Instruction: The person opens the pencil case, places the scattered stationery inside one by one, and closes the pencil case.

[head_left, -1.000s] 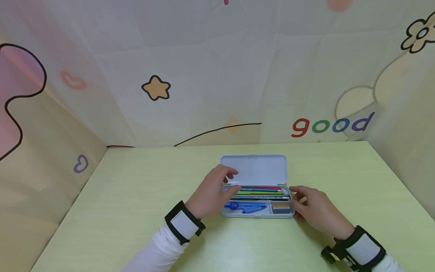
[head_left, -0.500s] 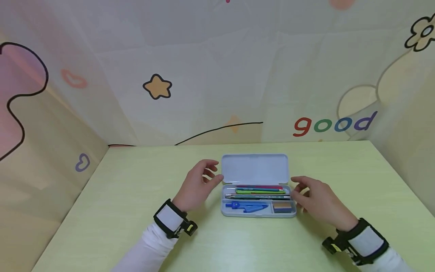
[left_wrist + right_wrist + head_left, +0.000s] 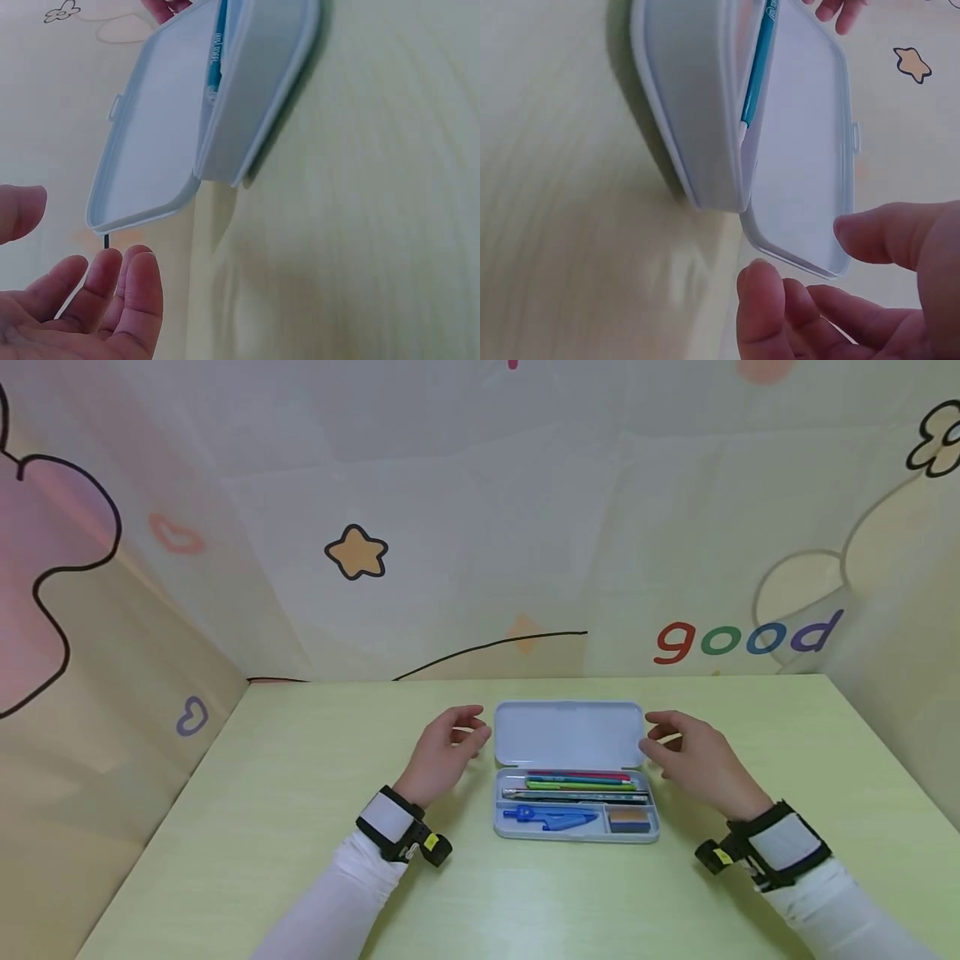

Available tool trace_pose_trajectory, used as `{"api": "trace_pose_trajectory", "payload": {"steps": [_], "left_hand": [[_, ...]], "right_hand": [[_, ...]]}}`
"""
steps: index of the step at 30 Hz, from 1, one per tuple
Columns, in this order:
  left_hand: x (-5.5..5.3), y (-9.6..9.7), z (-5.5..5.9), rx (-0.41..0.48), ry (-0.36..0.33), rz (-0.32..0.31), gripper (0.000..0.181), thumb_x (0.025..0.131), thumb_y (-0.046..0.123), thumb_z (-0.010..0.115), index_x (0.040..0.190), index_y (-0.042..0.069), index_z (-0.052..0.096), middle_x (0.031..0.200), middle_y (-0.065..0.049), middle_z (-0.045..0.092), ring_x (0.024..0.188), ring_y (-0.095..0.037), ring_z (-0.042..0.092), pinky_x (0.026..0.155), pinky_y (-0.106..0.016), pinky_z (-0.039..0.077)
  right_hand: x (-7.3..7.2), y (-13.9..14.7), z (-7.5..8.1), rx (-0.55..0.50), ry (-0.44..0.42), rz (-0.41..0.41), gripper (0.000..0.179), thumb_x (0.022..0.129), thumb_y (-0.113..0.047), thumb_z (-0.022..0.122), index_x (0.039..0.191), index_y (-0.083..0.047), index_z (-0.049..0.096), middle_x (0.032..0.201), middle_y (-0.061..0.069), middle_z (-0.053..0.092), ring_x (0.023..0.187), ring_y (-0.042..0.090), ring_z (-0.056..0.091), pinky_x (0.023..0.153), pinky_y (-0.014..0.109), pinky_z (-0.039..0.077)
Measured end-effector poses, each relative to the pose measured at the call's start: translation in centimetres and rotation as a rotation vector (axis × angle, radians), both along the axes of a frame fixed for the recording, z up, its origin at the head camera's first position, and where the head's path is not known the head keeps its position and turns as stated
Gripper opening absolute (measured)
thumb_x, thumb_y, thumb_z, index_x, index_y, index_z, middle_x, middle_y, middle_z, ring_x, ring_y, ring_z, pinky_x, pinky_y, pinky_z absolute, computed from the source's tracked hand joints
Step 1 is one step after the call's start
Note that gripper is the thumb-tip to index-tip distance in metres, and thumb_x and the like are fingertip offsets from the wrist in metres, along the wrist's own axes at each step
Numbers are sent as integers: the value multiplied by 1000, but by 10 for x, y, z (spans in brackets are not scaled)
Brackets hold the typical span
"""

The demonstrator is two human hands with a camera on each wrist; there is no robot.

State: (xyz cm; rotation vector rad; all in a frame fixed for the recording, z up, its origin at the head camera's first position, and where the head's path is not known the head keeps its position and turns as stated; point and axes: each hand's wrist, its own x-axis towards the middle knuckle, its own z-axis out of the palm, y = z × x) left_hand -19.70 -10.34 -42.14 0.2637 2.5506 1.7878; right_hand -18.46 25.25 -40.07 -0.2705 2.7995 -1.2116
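A pale blue pencil case (image 3: 576,838) lies unfolded on the table, its lid (image 3: 568,735) leaning back behind the tray. Several pencils fill the rear compartment, among them a green one (image 3: 577,785). In front are a blue drawing compass (image 3: 551,817) and an eraser (image 3: 628,821). My left hand (image 3: 441,756) hovers beside the lid's left edge, fingers loosely bent, with a gap to the lid in the left wrist view. At the lid's right edge is my right hand (image 3: 697,764); in the right wrist view its thumb (image 3: 885,232) overlaps the lid's corner, so contact cannot be told.
The light wooden table (image 3: 315,735) spreads out around the case. A printed cloth (image 3: 480,527) with a star and the word "good" hangs behind and along both sides. Each wrist wears a black strap (image 3: 780,847) with a small camera.
My left hand has drawn back leftward from over the case to beside the lid. The right hand has moved up from the tray's right end to the lid's right edge.
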Motion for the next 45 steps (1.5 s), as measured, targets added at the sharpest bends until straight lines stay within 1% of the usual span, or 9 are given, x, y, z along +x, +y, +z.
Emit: {"api": "trace_pose_trajectory", "payload": {"steps": [3,6,14,20,27,30,36,41,45], "left_hand": [[-4,4,-1,51,-20,-29,46,109,18,64,148,-4,55,127,-17,66,107,-35,69,90,-40,60],[-5,7,1,71,-28,-38,44,109,16,62,147,-4,57,129,-18,66,108,-33,70,90,-37,61],[-1,8,5,103,-41,-22,38,110,10,60,145,-4,60,129,-19,68,107,-31,70,94,-41,60],[1,7,9,126,-38,-4,36,109,7,59,144,-3,61,130,-19,69,108,-32,71,98,-48,58],[3,6,10,129,-15,7,32,109,6,60,139,-3,63,130,-19,68,107,-39,71,98,-47,58],[3,6,10,136,-16,26,29,108,6,62,136,-2,65,127,-18,69,106,-42,70,96,-45,60],[5,7,11,152,-29,83,21,105,8,68,124,0,70,114,-15,70,98,-42,73,89,-40,62],[8,10,14,188,-35,109,16,104,6,69,117,-2,70,109,-18,70,91,-35,75,88,-44,62],[10,12,15,206,-46,126,14,103,6,69,115,-2,70,110,-19,71,92,-31,76,89,-43,62]], "right_hand": [[-3,0,0,-32,4,-3,54,109,-21,62,151,9,47,129,28,62,94,30,70,72,32,62],[-5,-1,0,-53,9,-2,53,110,-20,60,152,8,47,132,28,62,95,30,71,73,33,63],[-4,-3,3,-77,17,-5,53,109,-19,60,153,8,47,134,29,62,87,27,73,74,35,63],[-1,-5,6,-88,21,-2,56,109,-21,61,156,6,46,139,28,61,92,29,75,77,37,64],[1,-2,7,-134,39,-17,51,110,-20,60,153,5,50,141,28,62,99,36,76,79,39,64],[2,0,7,-171,41,-32,48,111,-22,59,150,5,54,139,28,63,101,37,76,80,40,64],[3,1,9,-226,46,-57,46,110,-31,61,140,4,62,129,28,68,100,36,77,79,40,63],[4,1,11,-254,37,-70,43,109,-34,63,131,3,66,121,26,70,100,36,77,77,37,63],[5,2,12,-279,11,-76,41,109,-34,64,127,3,67,118,25,71,99,34,78,77,34,63]]}}
